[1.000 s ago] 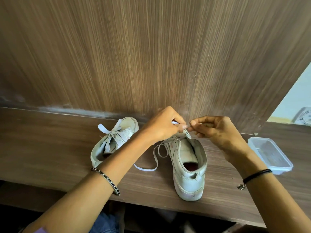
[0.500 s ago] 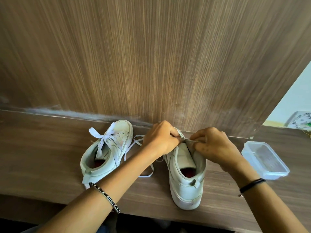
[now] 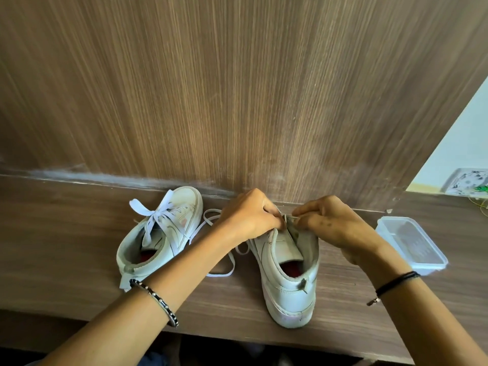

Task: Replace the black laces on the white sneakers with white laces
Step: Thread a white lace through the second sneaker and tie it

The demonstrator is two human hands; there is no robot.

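Lying heel-near, toe-far on the wooden ledge [image 3: 66, 247], the right-hand sneaker [image 3: 287, 291] has both hands at its far eyelets: left hand [image 3: 248, 217] curled round its left flap, right hand [image 3: 335, 225] pinching the white lace [image 3: 232, 264] tip just beside; slack trails left toward the laced sneaker [image 3: 163, 233]

Two sneakers sit on a ledge [image 3: 66, 247] that runs along the foot of an upright panel [image 3: 237, 101]. The left sneaker [image 3: 161, 239] lies toward the left, its toe almost against the panel and its heel angled out toward the front edge. The right sneaker [image 3: 287, 286] stands to its right, toe to the panel, heel nearest the person. Between them a lace [image 3: 220, 273] trails across the ledge. The left hand [image 3: 248, 215] and right hand [image 3: 335, 223] meet over the right sneaker's front, pinching the lace there. Farther right, apart from the sneakers, rests a container [image 3: 422, 269].
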